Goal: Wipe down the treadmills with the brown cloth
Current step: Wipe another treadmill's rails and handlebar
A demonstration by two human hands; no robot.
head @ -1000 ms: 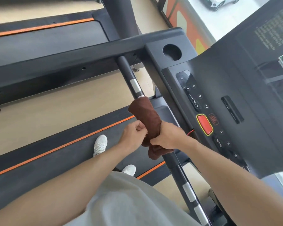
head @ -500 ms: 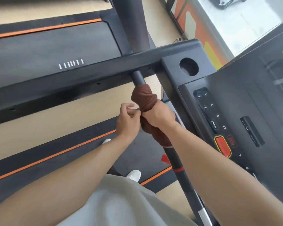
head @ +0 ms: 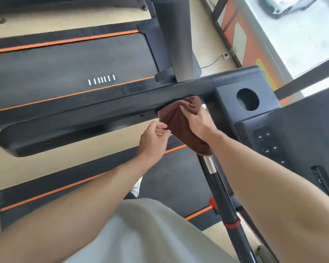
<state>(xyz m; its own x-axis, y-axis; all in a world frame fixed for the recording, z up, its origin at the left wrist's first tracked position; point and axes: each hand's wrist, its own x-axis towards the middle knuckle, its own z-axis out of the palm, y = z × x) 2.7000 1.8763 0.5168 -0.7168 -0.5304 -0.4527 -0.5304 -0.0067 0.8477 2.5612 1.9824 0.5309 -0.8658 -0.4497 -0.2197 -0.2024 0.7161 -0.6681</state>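
Observation:
The brown cloth (head: 180, 122) is wrapped round the top of the treadmill's round black handlebar (head: 219, 188), right where the bar meets the long black side arm (head: 95, 118). My right hand (head: 197, 121) grips the cloth around the bar. My left hand (head: 154, 140) is beside it on the left, fingers curled, pinching the cloth's left edge. The treadmill console (head: 292, 133) with buttons lies to the right.
A round cup hole (head: 247, 99) sits in the console corner. A second treadmill belt (head: 65, 73) with orange stripes lies beyond the side arm. Its upright post (head: 173, 38) rises at top centre. My white shoe (head: 137, 188) stands on the belt below. A window is at top right.
Both hands and the cloth have slid up the handlebar, from its middle to its top end under the side arm. The silver grip sections are now bare below the cloth.

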